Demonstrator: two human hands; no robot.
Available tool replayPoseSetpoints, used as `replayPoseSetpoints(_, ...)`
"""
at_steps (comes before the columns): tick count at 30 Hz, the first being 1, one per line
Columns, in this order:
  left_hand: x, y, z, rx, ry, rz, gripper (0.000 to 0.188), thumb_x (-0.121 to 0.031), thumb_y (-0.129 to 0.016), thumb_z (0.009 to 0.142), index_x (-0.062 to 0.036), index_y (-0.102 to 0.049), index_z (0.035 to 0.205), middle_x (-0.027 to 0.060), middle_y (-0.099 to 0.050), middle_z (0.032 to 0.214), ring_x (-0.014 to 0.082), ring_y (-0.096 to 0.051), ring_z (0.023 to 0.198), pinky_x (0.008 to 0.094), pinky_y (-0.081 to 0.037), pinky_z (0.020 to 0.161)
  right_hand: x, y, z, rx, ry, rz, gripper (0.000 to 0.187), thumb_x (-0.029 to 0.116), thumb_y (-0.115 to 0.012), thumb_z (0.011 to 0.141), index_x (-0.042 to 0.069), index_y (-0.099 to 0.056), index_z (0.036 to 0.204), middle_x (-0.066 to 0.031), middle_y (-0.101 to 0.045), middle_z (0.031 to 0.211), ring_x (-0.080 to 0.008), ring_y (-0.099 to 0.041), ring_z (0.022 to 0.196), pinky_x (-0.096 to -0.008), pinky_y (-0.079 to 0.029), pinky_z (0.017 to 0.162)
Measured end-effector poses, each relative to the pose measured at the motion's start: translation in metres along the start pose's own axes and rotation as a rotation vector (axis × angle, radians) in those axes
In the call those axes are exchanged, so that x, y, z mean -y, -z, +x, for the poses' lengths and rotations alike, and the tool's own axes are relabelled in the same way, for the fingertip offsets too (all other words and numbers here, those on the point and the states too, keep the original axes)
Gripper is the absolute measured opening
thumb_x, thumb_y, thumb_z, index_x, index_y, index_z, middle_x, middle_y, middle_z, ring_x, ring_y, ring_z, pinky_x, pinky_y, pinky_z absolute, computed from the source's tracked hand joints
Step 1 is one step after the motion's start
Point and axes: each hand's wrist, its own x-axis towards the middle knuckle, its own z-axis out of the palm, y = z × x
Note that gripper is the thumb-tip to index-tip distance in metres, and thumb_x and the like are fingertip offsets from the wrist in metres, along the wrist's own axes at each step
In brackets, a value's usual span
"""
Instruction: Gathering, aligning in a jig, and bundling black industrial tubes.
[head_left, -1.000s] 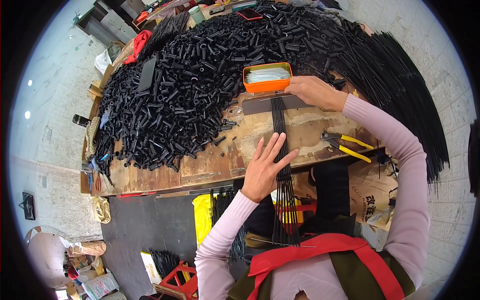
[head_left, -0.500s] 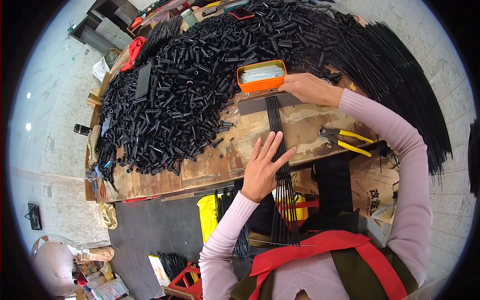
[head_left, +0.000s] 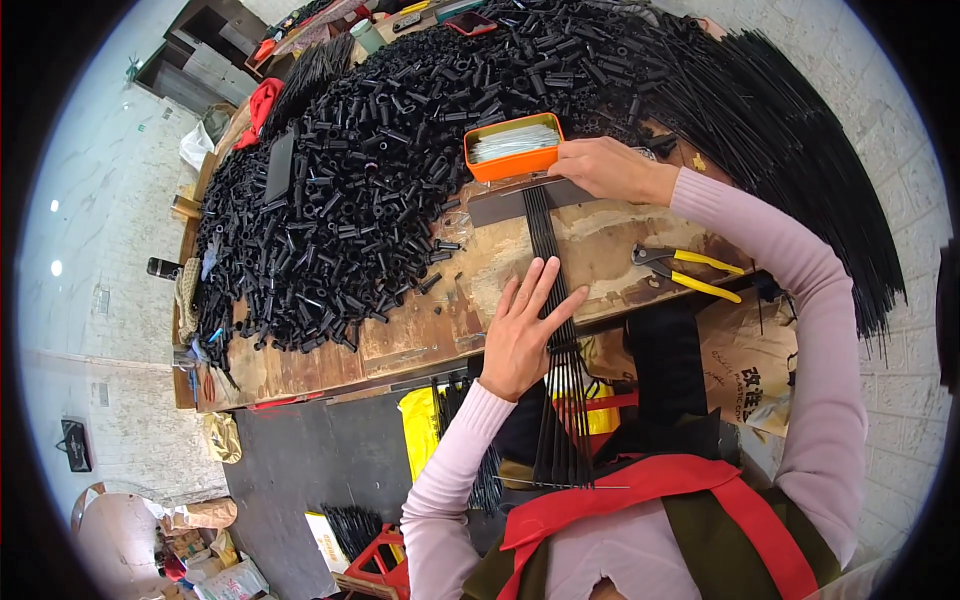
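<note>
Slim black rods (head_left: 542,225) cross brown wooden bench's (head_left: 400,350) near edge; could roll if wide-spread left hand (head_left: 518,340) lifts; right hand (head_left: 610,168), can't tell grip.

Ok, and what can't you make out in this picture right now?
All in the head view:
- What, if anything, the right hand pinches: its fingers hide it.
- The stretch of black rods under the left hand: the hand covers it.
- The exact rod count: too thin and closely packed.
- The bottom of the orange box: white strips cover it.
- Lower pieces in the black tube heap: those on top hide them.
</note>
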Motion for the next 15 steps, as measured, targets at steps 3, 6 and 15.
replayPoseSetpoints(3,0.0,0.0,0.001,-0.004,0.002,-0.009,0.075,0.005,-0.056,0.073,-0.0252,-0.055,0.142,0.0169,-0.034,0.158,0.0343,-0.033,0.146,0.0482,-0.031,0.114,-0.003,-0.003,-0.001,-0.016,0.0,0.011,0.022,0.005,-0.062,0.085,0.003,-0.071,0.105,-0.0119,-0.064,0.092,-0.0309,-0.067,0.088,-0.0416,-0.055,0.075)
replayPoseSetpoints(6,0.001,-0.001,0.001,0.0,0.003,-0.003,0.076,0.005,-0.056,0.073,-0.0254,-0.055,0.142,0.0169,-0.034,0.159,0.0341,-0.033,0.146,0.0479,-0.032,0.113,-0.002,-0.003,0.0,-0.033,0.015,0.024,0.024,0.005,-0.062,0.084,0.004,-0.071,0.107,-0.0116,-0.064,0.092,-0.0307,-0.067,0.088,-0.0415,-0.055,0.075)
replayPoseSetpoints(15,0.001,-0.003,0.0,-0.007,0.011,0.004,0.059,-0.011,-0.063,0.084,-0.0264,-0.056,0.141,0.0168,-0.035,0.158,0.0341,-0.034,0.146,0.0478,-0.033,0.111,0.002,-0.001,0.001,-0.044,-0.025,0.085,0.017,0.003,-0.062,0.086,0.001,-0.066,0.102,-0.0127,-0.064,0.099,-0.0315,-0.065,0.09,-0.0398,-0.054,0.079)
